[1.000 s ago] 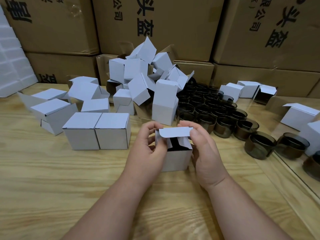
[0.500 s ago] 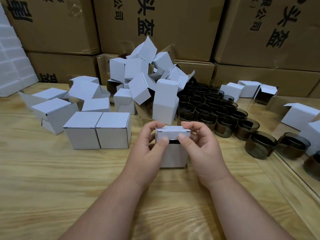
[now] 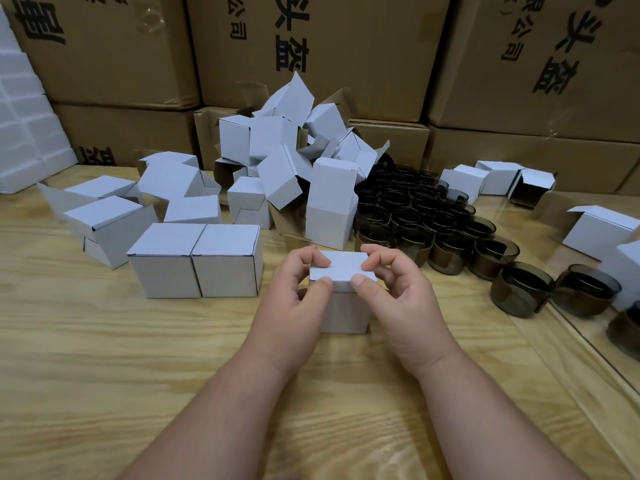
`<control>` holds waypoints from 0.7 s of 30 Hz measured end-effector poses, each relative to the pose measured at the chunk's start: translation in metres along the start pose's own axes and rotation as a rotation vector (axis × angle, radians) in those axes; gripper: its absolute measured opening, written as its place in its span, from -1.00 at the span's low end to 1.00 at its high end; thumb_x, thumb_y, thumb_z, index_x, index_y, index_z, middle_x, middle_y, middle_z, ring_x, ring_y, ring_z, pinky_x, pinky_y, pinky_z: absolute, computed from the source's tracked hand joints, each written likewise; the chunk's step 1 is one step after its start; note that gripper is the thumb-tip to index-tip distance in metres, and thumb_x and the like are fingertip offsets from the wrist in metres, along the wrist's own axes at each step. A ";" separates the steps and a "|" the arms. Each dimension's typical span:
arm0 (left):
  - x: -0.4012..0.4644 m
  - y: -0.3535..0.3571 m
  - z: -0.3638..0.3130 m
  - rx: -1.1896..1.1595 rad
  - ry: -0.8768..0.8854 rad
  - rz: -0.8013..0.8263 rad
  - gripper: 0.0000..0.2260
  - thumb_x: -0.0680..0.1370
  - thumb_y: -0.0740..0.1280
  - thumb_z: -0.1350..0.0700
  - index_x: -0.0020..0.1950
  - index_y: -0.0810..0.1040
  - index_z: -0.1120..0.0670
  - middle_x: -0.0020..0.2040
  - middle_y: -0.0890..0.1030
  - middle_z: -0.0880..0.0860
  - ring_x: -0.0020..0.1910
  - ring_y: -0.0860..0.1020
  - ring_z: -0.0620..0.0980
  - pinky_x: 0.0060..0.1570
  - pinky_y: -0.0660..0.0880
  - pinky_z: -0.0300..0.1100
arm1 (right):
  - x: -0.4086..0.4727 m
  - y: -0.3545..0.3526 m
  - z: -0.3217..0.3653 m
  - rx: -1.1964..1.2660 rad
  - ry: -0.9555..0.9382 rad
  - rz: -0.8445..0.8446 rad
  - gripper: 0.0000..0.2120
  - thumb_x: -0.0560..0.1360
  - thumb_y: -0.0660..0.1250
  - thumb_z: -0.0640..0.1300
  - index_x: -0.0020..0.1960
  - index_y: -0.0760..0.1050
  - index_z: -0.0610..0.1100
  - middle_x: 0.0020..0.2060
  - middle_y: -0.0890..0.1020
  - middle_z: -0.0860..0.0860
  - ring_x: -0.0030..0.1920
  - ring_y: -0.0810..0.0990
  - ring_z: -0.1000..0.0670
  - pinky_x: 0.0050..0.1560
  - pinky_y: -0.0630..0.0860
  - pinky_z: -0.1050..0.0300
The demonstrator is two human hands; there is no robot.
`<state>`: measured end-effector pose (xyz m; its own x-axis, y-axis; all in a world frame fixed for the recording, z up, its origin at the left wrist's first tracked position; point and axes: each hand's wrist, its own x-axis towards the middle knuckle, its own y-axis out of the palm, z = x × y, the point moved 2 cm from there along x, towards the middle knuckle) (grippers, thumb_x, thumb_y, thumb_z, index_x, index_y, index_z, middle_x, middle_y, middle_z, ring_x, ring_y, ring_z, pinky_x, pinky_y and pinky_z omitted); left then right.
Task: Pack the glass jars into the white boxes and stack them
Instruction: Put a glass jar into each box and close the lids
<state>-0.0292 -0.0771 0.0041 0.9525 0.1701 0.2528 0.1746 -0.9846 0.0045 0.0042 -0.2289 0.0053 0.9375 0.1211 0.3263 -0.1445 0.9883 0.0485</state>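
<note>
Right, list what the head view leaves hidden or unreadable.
- Contents of the white box: lid closed, left hand and right hand gripping it.
- Brown cartons' print: cut off at the top edge.
- Rear glass jars: too dark and crowded to count.

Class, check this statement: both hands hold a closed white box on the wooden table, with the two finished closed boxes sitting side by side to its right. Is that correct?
One detail is wrong. The head view shows the two finished closed boxes to the left of the closed white box, not its right. The left hand and right hand do hold it on the wooden table.
</note>
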 end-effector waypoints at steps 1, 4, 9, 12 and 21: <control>0.000 0.000 0.000 0.006 0.001 0.001 -0.84 0.47 0.25 0.02 -0.03 0.53 -0.21 0.08 0.64 -0.17 -0.01 0.58 -0.01 -0.09 0.49 -0.34 | 0.000 0.000 0.000 -0.007 0.005 0.009 -0.80 0.38 0.44 -0.11 -0.03 0.52 -0.09 0.29 0.57 0.06 0.24 0.61 0.11 0.10 0.51 0.25; 0.000 0.000 0.000 0.027 0.004 0.001 -0.83 0.46 0.24 0.04 -0.03 0.53 -0.20 0.17 0.62 -0.14 0.08 0.57 0.09 -0.01 0.52 -0.22 | 0.000 -0.001 -0.001 -0.006 0.018 0.039 -0.80 0.37 0.44 -0.13 -0.02 0.53 -0.09 0.29 0.56 0.07 0.24 0.61 0.12 0.10 0.52 0.25; 0.000 0.000 0.001 0.044 -0.003 -0.003 -0.79 0.42 0.23 0.07 -0.03 0.53 -0.17 0.26 0.58 -0.11 0.17 0.58 0.04 0.11 0.53 -0.06 | 0.002 -0.001 -0.005 -0.017 0.023 0.043 -0.87 0.41 0.40 -0.10 -0.05 0.55 -0.04 0.24 0.60 0.05 0.22 0.61 0.03 0.11 0.50 0.22; 0.000 0.000 0.001 0.037 -0.002 0.003 -0.76 0.41 0.21 0.11 -0.02 0.54 -0.15 0.27 0.56 -0.13 0.29 0.52 -0.04 0.19 0.48 -0.10 | 0.003 -0.001 -0.007 -0.018 0.035 0.039 -0.92 0.41 0.38 -0.11 -0.12 0.57 0.04 0.20 0.62 0.05 0.15 0.61 0.05 0.07 0.48 0.20; -0.001 0.001 0.002 0.074 0.002 -0.017 -0.73 0.43 0.17 0.07 0.01 0.53 -0.23 0.25 0.58 -0.07 0.17 0.55 0.02 0.11 0.48 -0.11 | -0.001 -0.001 -0.005 -0.079 0.071 0.137 -0.77 0.38 0.43 -0.13 0.02 0.54 0.02 0.12 0.65 -0.03 -0.13 0.61 0.17 -0.16 0.48 0.33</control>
<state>-0.0297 -0.0786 0.0016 0.9486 0.1868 0.2555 0.2091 -0.9759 -0.0630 0.0046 -0.2297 0.0002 0.9311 0.2588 0.2569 -0.2499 0.9659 -0.0676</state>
